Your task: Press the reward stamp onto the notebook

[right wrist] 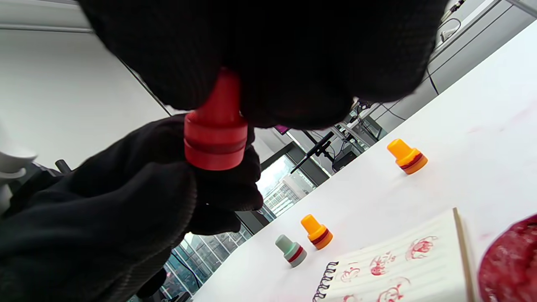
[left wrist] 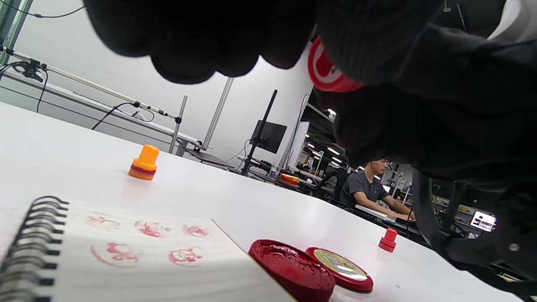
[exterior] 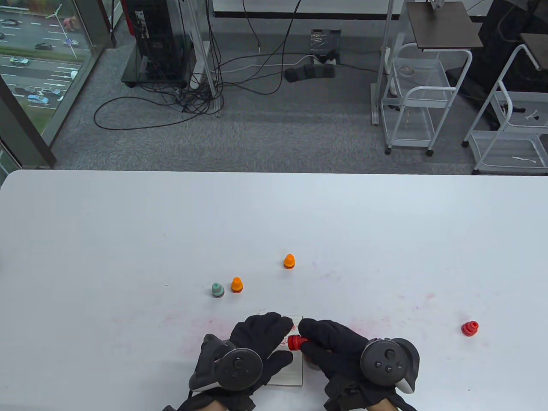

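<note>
Gloves, black ones, on both hands, down at the near edge of the white tabletop (exterior: 128, 239). The right hand (exterior: 338, 346) pinches a red stamp (exterior: 294, 342) by its narrow handle, fingers curled round it; from the right wrist view the stamp (right wrist: 216, 134) is up in the air, clear of the paper, its wide face turned toward the other glove. The left hand (exterior: 257, 342) lies over a spiral notebook (exterior: 291, 372), fingers fairly straight and gripping nothing that I can make out, fingertips close by the stamp's face. The notebook (left wrist: 138, 251) is open on a lined page that carries several red stamped marks, its wire coil on the left side in the left wrist view. Just beside its right edge sits an open red ink pad (left wrist: 291, 268), its lid (left wrist: 342, 268) lying touching it.

Farther out on the tabletop stand two orange stamps, one (exterior: 236, 285) just beside a pale green stamp (exterior: 218, 290), the other (exterior: 289, 261) a bit beyond them. A second red stamp (exterior: 469, 328) stands well apart to the right. Faint pink smudges stain the tabletop around the notebook.
</note>
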A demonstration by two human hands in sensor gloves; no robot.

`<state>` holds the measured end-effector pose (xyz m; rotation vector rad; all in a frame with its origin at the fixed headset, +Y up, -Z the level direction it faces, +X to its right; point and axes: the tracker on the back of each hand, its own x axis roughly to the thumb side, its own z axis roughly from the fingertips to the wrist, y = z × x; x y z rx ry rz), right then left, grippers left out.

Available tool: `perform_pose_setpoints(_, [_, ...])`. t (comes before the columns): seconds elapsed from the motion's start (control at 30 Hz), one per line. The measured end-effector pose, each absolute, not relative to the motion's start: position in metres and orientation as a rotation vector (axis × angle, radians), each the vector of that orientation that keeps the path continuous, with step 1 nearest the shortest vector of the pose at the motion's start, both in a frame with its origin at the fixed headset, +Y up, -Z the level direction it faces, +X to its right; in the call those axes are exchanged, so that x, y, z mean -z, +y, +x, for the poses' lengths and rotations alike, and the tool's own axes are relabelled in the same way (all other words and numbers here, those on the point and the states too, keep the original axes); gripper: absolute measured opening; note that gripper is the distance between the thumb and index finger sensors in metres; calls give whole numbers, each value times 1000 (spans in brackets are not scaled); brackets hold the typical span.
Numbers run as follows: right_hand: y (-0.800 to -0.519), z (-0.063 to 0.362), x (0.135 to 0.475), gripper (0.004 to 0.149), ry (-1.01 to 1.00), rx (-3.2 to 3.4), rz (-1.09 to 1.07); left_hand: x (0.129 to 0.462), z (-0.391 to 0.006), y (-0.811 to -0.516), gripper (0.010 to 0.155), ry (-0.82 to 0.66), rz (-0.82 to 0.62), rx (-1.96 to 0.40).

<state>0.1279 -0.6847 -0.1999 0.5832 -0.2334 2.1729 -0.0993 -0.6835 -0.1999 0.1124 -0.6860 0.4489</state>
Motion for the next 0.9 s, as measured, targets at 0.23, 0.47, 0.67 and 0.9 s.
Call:
perform_pose_setpoints(0.23, [-686,126,198,46,-223,-2170,602,197,-95,-684,71,-700,118,-430])
perform_pose_setpoints(0.47, [-687,123,197,46,-207,-2166,622,197,-94,-683,67,-704,113,-422])
perform_pose_setpoints(0.67, [-687,123,197,46,-209,-2169,623,197,-95,-683,65,-704,122,-430])
perform_pose_setpoints(0.9, [-684,132,198,46,-229,-2157,578,205,-109,-686,65,-657,106,-435])
